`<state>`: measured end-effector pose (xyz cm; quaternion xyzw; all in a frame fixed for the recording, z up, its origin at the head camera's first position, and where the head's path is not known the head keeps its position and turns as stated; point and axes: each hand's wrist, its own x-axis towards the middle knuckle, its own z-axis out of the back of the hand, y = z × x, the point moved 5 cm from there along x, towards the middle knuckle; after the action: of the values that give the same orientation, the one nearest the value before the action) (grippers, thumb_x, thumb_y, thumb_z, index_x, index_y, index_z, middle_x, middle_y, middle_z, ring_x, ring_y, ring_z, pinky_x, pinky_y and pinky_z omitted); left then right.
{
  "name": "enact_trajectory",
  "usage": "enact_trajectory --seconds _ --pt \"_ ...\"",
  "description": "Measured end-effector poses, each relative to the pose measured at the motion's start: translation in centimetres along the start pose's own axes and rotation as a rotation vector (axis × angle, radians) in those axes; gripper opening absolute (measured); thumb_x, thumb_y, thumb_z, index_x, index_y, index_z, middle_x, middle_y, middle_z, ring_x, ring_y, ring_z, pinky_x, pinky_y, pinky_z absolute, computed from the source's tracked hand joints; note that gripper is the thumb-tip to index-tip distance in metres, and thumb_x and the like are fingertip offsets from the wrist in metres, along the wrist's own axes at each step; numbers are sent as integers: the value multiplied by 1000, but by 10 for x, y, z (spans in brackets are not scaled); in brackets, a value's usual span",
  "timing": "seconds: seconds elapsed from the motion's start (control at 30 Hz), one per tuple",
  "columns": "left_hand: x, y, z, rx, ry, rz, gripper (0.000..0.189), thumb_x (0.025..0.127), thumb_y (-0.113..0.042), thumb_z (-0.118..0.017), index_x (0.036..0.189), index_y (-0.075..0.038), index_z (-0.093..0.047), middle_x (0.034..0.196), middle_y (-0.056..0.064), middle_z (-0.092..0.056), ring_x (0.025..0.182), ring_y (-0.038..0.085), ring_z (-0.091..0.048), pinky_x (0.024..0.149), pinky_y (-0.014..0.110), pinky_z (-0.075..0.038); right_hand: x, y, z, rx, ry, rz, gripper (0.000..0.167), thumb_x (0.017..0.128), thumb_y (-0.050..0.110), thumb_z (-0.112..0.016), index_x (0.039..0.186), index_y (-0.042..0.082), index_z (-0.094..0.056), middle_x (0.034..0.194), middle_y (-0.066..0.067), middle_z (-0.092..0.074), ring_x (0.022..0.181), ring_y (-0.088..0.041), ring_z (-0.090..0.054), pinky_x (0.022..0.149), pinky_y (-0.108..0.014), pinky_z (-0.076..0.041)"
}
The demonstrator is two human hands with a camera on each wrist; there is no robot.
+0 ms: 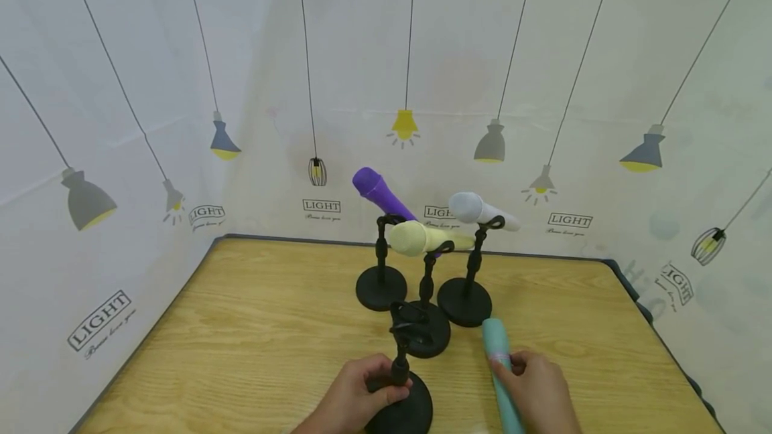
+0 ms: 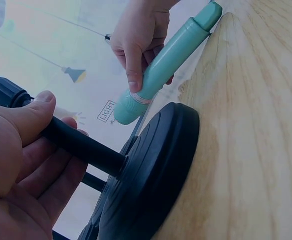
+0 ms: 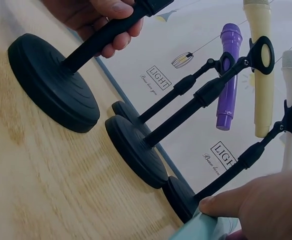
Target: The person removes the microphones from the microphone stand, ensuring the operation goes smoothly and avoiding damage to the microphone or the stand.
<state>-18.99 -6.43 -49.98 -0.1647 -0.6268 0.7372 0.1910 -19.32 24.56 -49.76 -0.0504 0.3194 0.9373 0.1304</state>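
Booth-like space: wood-grain table [image 1: 259, 307] between lamp-print backdrops [image 1: 362, 39].

Boxed "LIGHT" [image 1: 322, 205] repeats on the backdrop [image 1: 356, 52]; small script [image 1: 322, 217] beneath includes "love".

Wooden table [image 1: 259, 327], dark edging along its far side. Purple microphone [image 1: 386, 194] on a black stand, tilted steeply, head up and leftward. White microphone [image 1: 497, 215] to the right, slanted more gently, on a similar round-based stand. Yellow microphone [image 1: 434, 238] between, nearer, almost level. Behind: pale backdrop [image 1: 362, 39], lightly creased, printed with hanging lamps in gray, blue, yellow; one yellow lamp [image 1: 405, 122] near centre. Boxed "LIGHT" lettering [image 1: 322, 206] repeats below.
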Motion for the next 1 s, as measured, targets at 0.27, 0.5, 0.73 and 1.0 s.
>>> enact_trajectory --seconds 0.27,0.5,0.73,1.0 --pt "1 -2 0 3 -1 1 13 98 -16 -81 109 -11 -77 111 4 -82 106 10 -76 94 25 -61 0 -2 -4 -63 3 -8 61 101 47 -73 115 -12 -74 94 -12 -79 79 -19 -66 75 -44 -60" --pt "0 0 0 0 -1 3 13 98 -16 -81 109 -12 -76 111 4 -82 105 10 -76 92 20 -59 1 -4 -12 -100 39 -65 54 101 41 -75 115 -12 -74 89 -9 -76 76 -20 -62 72 -41 -57" --pt "0 3 0 -2 0 18 13 98 -17 -81 109 -12 -77 111 3 -82 104 10 -76 91 20 -58 1 -5 -13 -138 43 -56 57 102 41 -74 119 -13 -72 95 -15 -78 77 -20 -63 75 -46 -60" --pt "1 3 0 21 -1 37 13 98 -17 -82 110 -15 -77 112 1 -82 107 12 -76 96 29 -60 -6 0 -5 -175 18 -8 63 103 48 -69 121 -12 -72 101 -19 -78 89 -33 -73 81 -52 -61"
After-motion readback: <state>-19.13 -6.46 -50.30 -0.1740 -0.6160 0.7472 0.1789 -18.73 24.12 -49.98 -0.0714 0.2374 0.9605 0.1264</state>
